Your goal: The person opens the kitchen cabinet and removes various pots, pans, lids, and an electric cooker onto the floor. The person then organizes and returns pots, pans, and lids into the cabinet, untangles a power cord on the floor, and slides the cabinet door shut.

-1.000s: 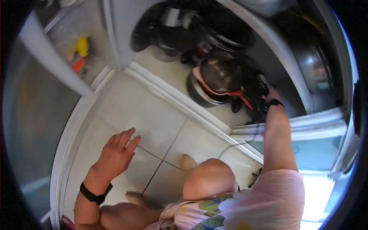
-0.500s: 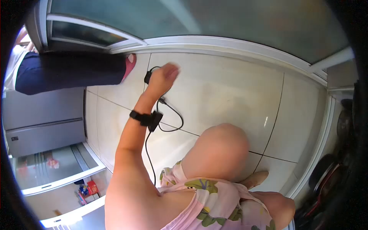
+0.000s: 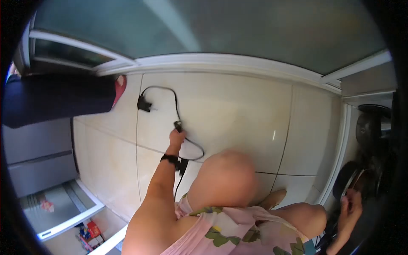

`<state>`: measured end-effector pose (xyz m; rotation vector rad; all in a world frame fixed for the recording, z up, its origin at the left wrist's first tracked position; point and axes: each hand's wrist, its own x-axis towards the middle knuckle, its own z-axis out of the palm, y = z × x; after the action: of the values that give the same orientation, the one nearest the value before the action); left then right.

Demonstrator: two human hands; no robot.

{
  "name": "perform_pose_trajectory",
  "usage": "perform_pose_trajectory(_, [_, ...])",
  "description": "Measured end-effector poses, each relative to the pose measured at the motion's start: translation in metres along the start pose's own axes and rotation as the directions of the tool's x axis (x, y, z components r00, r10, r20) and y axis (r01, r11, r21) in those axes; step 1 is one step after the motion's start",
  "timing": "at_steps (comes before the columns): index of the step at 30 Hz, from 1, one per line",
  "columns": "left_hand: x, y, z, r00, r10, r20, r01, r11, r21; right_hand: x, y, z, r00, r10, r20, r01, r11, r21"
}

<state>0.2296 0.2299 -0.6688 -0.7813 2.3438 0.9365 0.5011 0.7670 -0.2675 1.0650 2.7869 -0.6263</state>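
My left hand (image 3: 177, 137) is low over the tiled floor, its fingers closed around a small black connector (image 3: 178, 126) on a black cord (image 3: 175, 98). The cord loops over the tiles to a black plug adapter (image 3: 144, 103) lying farther off to the left. A black strap (image 3: 170, 160) with a small box (image 3: 182, 165) and its own wire circles my left wrist. At the far right, my right hand (image 3: 351, 209) has its fingers bent together at the rim of a dark pan (image 3: 345, 179). Shadow hides what those fingers grip.
Another person's dark trouser leg (image 3: 59, 100) and pink slipper (image 3: 120, 87) are at the left. A glass door frame (image 3: 212, 61) borders the tiles (image 3: 229, 106). Grey cabinets (image 3: 38, 170) stand lower left. More dark cookware (image 3: 374, 127) sits at the right.
My left hand has come back toward me from near the adapter and now holds the connector. My right hand has come into view beside the pans. The view has shifted slightly right.
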Motion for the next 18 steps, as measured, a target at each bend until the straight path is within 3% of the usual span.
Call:
perform_pose_trajectory(1, [0.000, 0.002, 0.016, 0.896, 0.442, -0.045, -0.417, 0.871, 0.261, -0.008, -0.001, 0.003, 0.999, -0.012, 0.049, 0.008, 0.997, 0.078])
perform_pose_trajectory(2, [-0.028, 0.033, 0.020, 0.787, 0.616, 0.008, -0.572, 0.727, 0.380, -0.019, 0.000, 0.007, 0.995, -0.027, 0.097, 0.012, 0.988, 0.155])
perform_pose_trajectory(3, [-0.049, 0.060, 0.021, 0.796, 0.584, 0.157, -0.599, 0.797, 0.072, -0.030, -0.001, 0.013, 0.988, -0.028, 0.153, 0.004, 0.987, 0.159])
perform_pose_trajectory(4, [-0.071, 0.085, 0.018, 0.760, 0.570, 0.312, -0.522, 0.821, -0.229, -0.040, -0.001, 0.022, 0.977, -0.030, 0.213, -0.005, 0.986, 0.164])
perform_pose_trajectory(6, [-0.133, 0.165, -0.004, 0.805, 0.386, 0.451, -0.363, 0.921, -0.139, -0.060, 0.004, 0.048, 0.991, -0.125, -0.041, 0.126, 0.991, 0.037])
perform_pose_trajectory(8, [-0.181, 0.222, -0.031, 0.842, 0.364, 0.398, -0.293, 0.928, -0.230, -0.073, 0.002, 0.055, 0.981, -0.146, -0.129, 0.153, 0.987, 0.048])
perform_pose_trajectory(9, [-0.202, 0.246, -0.046, 0.827, 0.315, 0.465, -0.174, 0.931, -0.322, -0.074, 0.007, 0.051, 0.979, -0.082, -0.184, 0.087, 0.996, 0.016])
perform_pose_trajectory(10, [-0.227, 0.262, -0.049, 0.839, 0.376, 0.395, -0.247, 0.908, -0.339, -0.071, 0.014, 0.045, 0.964, -0.229, -0.133, 0.229, 0.973, -0.017])
perform_pose_trajectory(11, [-0.236, 0.263, -0.053, 0.783, 0.469, 0.408, -0.359, 0.877, -0.319, -0.069, 0.022, 0.039, 0.927, -0.369, -0.071, 0.367, 0.929, -0.041])
perform_pose_trajectory(12, [-0.256, 0.270, -0.054, 0.719, 0.544, 0.433, -0.496, 0.838, -0.229, -0.069, 0.029, 0.037, 0.945, -0.309, -0.111, 0.302, 0.951, -0.071])
perform_pose_trajectory(14, [-0.288, 0.265, -0.046, 0.590, 0.615, 0.524, -0.662, 0.739, -0.121, -0.065, 0.039, 0.038, 0.928, -0.361, -0.087, 0.369, 0.925, 0.091])
perform_pose_trajectory(16, [-0.316, 0.268, -0.033, 0.466, 0.739, 0.486, -0.822, 0.565, -0.070, -0.056, 0.049, 0.040, 0.932, -0.340, -0.126, 0.355, 0.926, 0.129])
perform_pose_trajectory(18, [-0.333, 0.270, -0.032, 0.334, 0.731, 0.595, -0.905, 0.425, -0.014, -0.050, 0.063, 0.047, 0.925, -0.351, -0.146, 0.373, 0.911, 0.177])
